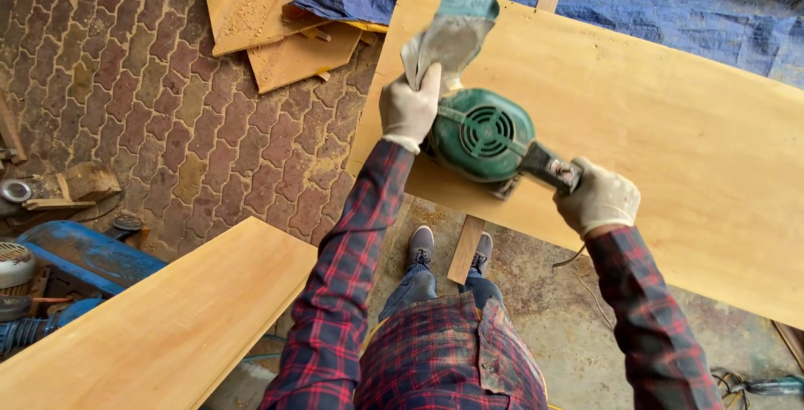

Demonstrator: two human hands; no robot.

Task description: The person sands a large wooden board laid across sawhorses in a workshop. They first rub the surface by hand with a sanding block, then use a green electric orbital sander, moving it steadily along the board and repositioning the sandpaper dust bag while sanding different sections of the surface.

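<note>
Head view: we sand the plywood board [636, 125], left hand [409, 107] and right hand [598, 199] both clamped on the green sander [481, 135]; next calls for even pressure.

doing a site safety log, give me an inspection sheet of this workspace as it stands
surface: large pale wooden board, raised over a dusty floor
job's things: green power sander on the board's near edge, grey dust bag
clutter: wood offcuts; second board
grippers: gloved left hand on sander's front; gloved right hand on rear handle
cables: cord below right hand
surroundings: brick paving, blue tarp, blue machine
</note>
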